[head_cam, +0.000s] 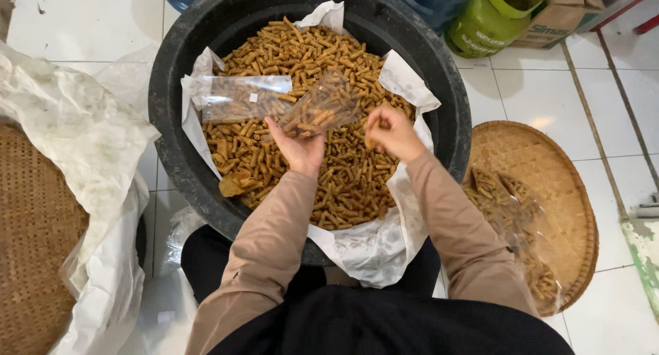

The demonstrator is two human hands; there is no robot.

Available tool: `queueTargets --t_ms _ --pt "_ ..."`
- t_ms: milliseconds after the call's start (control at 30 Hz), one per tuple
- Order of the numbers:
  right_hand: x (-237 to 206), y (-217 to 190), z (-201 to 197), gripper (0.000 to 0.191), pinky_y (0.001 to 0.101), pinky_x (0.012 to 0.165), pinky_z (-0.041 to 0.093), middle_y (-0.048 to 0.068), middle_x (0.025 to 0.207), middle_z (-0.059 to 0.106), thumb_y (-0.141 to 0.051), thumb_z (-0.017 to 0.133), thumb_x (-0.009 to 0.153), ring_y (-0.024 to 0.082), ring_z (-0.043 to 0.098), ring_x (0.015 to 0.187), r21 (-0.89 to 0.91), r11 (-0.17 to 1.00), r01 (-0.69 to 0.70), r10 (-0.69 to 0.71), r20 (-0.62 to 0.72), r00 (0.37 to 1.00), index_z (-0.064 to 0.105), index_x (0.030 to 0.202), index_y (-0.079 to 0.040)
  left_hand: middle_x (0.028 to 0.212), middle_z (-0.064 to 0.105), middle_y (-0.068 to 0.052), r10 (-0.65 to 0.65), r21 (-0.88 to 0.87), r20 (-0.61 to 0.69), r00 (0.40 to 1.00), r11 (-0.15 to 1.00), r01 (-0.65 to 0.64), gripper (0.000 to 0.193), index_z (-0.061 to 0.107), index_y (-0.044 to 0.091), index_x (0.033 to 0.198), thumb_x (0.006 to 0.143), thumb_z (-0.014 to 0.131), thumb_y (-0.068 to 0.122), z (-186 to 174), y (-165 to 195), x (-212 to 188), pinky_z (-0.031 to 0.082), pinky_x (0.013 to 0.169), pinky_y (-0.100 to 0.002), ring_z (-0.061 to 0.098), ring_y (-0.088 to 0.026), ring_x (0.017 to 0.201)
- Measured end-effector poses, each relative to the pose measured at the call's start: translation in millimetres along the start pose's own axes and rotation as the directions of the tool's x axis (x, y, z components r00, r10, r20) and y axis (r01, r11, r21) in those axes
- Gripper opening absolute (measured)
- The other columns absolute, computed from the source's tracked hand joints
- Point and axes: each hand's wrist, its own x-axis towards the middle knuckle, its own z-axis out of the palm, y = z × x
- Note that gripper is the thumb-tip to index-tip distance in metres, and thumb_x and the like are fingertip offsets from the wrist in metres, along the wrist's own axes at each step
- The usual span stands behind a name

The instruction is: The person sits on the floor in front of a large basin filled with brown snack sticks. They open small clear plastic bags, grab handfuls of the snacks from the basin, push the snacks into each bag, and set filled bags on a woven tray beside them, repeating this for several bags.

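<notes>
hands over a tub of snack sticks

the left hand [300, 147] grips a clear plastic bag [321, 110], partly filled with sticks, over the black tub [171, 87]. the right hand [392, 131] is closed around a few brown snack sticks [343, 183] just beside the bag's mouth. a woven tray [549, 169] lies to the right on the tiled floor.

Snack sticks [343, 183] sit in a paper-lined tub [171, 87], dead center. Woven tray [549, 163] with filled bags [511, 224] on its right, basket [34, 238] on the left, gas cylinder [484, 22] behind.
</notes>
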Motion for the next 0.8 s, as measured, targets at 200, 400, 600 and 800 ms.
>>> queueTargets --t_ms 200,400,600,800 --pt "19.4 -105.7 18.0 0.011 0.0269 0.079 0.056 0.003 0.102 0.065 0.001 0.064 0.105 0.012 0.066 0.09 0.084 0.926 0.368 -0.37 0.007 0.929 0.061 0.116 -0.001 0.156 0.039 -0.015 0.013 0.074 0.028 1.0 0.997 -0.015 0.099 0.031 0.014 0.159 0.084 0.06 0.072 0.0 -3.0 -4.1 0.035 0.119 -0.059 0.04 -0.036 0.143" --pt "16.5 -110.4 17.8 0.018 0.0284 0.095 0.057 0.01 0.118 0.075 0.003 0.058 0.107 0.016 0.071 0.105 -0.2 0.913 0.356 -0.353 0.052 0.934 0.067 0.122 0.002 0.152 0.04 -0.019 0.009 0.071 -0.111 0.994 0.998 -0.001 0.091 0.034 0.014 0.158 0.089 0.059 0.066 15.2 -4.0 -12.0 0.037 0.118 -0.063 0.042 -0.038 0.142" --pt "-18.6 -89.5 37.2 0.043 0.035 0.094 0.057 0.012 0.133 0.069 -0.003 0.072 0.091 0.025 0.071 0.111 -0.51 0.764 0.395 -0.379 0.141 0.915 0.066 0.133 -0.011 0.145 0.05 -0.011 -0.098 0.244 0.196 0.976 0.968 0.048 0.067 0.046 0.023 0.148 0.088 0.069 0.043 25.0 -4.6 -21.8 0.041 0.118 -0.058 0.048 -0.032 0.136" --pt "-61.2 -71.8 15.8 0.077 0.0433 0.105 0.051 0.02 0.158 0.045 -0.014 0.082 0.08 0.037 0.048 0.14 -0.698 0.517 0.495 -0.425 0.293 0.857 0.053 0.15 -0.023 0.137 0.06 -0.018 -0.372 0.265 -0.062 0.926 0.889 0.374 0.053 0.059 0.005 0.135 0.092 0.068 0.036 3.1 -30.2 -1.1 0.048 0.107 -0.059 0.059 -0.036 0.125"
